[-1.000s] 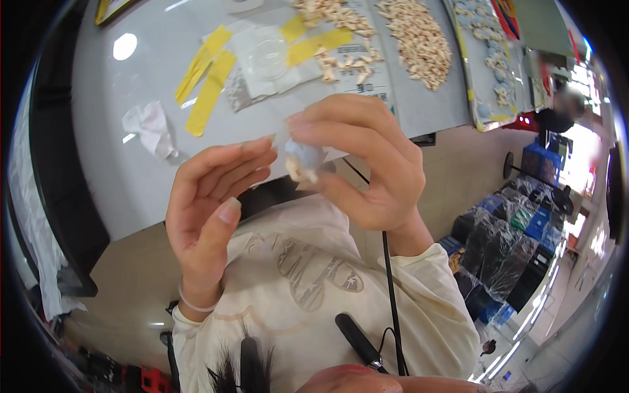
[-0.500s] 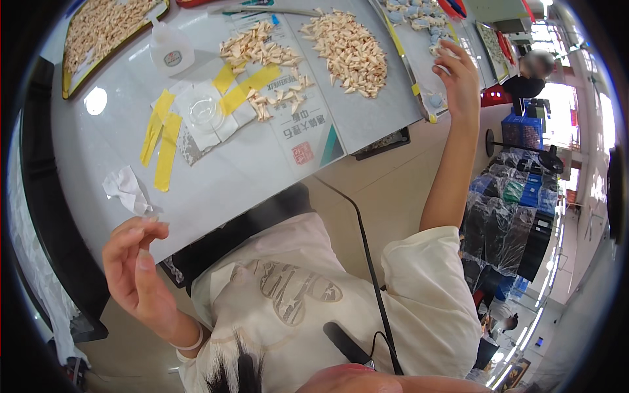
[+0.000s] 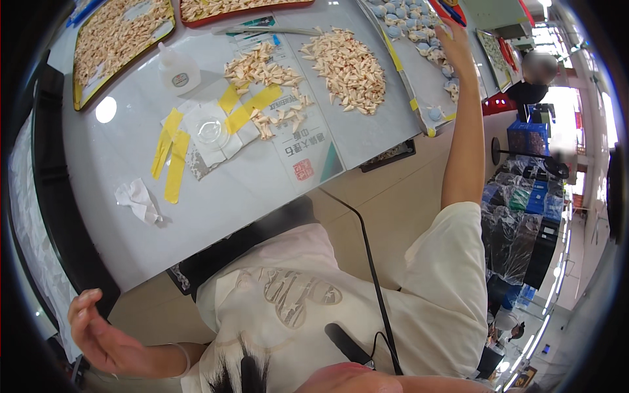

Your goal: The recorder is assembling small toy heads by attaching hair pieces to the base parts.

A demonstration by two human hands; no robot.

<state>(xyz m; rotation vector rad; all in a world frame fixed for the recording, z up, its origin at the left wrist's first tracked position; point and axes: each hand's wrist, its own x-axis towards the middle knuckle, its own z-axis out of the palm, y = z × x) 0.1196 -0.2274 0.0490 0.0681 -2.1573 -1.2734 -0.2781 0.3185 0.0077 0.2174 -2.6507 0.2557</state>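
Note:
My right hand is stretched far out over the grey tray at the table's right end, fingers spread, resting among several small pale blue folded pieces. It grips nothing that I can see. My left hand hangs low at the left, off the table edge, fingers loosely apart and empty. A heap of small cream folded paper pieces lies left of the right arm, and a second smaller heap sits by yellow paper strips.
A white glue bottle stands near a yellow-rimmed tray of folded pieces. A clear round dish sits on white sheets, a crumpled tissue lies near the table's front. A black cable runs down my shirt. Another person stands far right.
My hands separated from in front of my chest. The right arm reached out to the tray of blue pieces; the left hand dropped down and to the left, empty.

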